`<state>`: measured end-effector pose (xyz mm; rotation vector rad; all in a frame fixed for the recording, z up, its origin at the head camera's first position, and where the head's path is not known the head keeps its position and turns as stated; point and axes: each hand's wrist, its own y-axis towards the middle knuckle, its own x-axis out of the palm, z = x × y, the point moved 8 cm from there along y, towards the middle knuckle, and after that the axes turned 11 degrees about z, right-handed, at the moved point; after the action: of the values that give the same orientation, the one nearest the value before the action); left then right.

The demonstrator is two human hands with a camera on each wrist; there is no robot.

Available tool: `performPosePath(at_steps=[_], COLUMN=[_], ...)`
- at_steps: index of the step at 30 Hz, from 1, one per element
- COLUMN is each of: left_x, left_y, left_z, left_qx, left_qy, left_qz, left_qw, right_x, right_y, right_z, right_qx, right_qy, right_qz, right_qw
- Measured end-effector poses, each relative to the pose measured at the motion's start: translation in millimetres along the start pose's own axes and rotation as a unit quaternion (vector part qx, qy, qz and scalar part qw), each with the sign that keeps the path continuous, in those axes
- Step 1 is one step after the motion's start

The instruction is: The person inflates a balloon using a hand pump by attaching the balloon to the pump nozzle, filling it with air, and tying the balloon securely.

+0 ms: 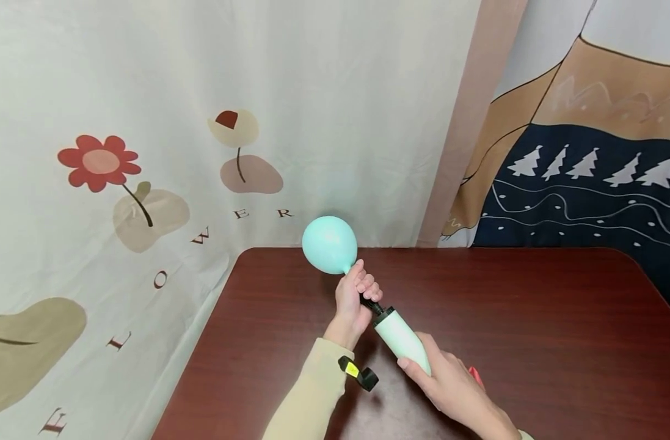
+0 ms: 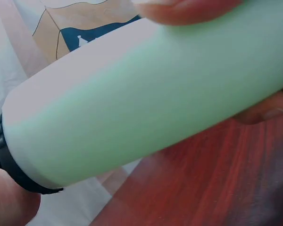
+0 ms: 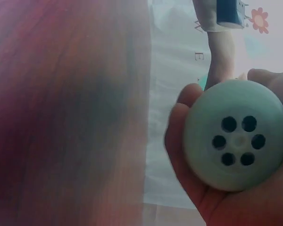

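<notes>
A partly inflated light-blue balloon (image 1: 329,244) sits on the nozzle end of a mint-green hand pump (image 1: 403,341) with a black collar. My left hand (image 1: 353,302) grips the balloon's neck and the pump's black nozzle together, its fingers curled round them. Lower down, my right hand (image 1: 450,382) holds the pump's green body. In the left wrist view the pump's body (image 2: 132,94) fills much of the frame, with fingers on its far part. The right wrist view shows the pump's round end (image 3: 236,136) with several dark holes, cupped in the right hand (image 3: 179,136).
Both hands are over a dark red-brown wooden table (image 1: 532,318). A pale curtain (image 1: 340,91) with printed flowers and letters hangs behind and to the left. Beside the right hand a small red thing (image 1: 476,377) shows, mostly hidden. A black wrist device (image 1: 359,374) is on the left sleeve.
</notes>
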<state>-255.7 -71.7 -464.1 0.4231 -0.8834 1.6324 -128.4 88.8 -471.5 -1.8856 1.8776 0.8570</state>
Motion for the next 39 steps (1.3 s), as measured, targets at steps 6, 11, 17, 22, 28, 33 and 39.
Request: performPosePath(at_steps=[6, 11, 17, 22, 28, 33, 39], left_x=[-7.5, -15.3, -19.4, -16.5, -6.8, -2.5, -1.4], left_y=[8.4, 17.2, 22.8, 21.6, 15.4, 5.0, -3.8], left_z=[14.1, 40.1, 59.1, 52.3, 36.5, 14.7, -4.2], left_qx=[-0.011, -0.010, -0.006, -0.010, -0.001, -0.006, -0.010], left_qy=[-0.014, -0.050, -0.073, -0.067, -0.042, -0.013, 0.001], left_qz=[0.020, 0.034, 0.029, 0.025, 0.014, 0.011, 0.005], left_qw=[0.9996, 0.9981, 0.9969, 0.9974, 0.9990, 0.9998, 0.9999], right_x=[-0.3, -7.7, -14.3, -12.3, -9.9, -7.7, -5.1], right_y=[-5.0, -17.1, -28.7, -28.6, -26.2, -17.3, -4.9], right_z=[6.1, 15.0, 24.5, 27.7, 23.4, 12.8, 0.9], right_qx=[0.025, 0.036, 0.035, 0.037, 0.019, 0.024, 0.007], right_qy=[-0.007, -0.017, -0.034, -0.042, -0.052, -0.059, -0.047], right_qz=[-0.030, -0.073, -0.079, -0.086, -0.079, -0.055, -0.007], right_qw=[0.9992, 0.9965, 0.9957, 0.9947, 0.9954, 0.9965, 0.9988])
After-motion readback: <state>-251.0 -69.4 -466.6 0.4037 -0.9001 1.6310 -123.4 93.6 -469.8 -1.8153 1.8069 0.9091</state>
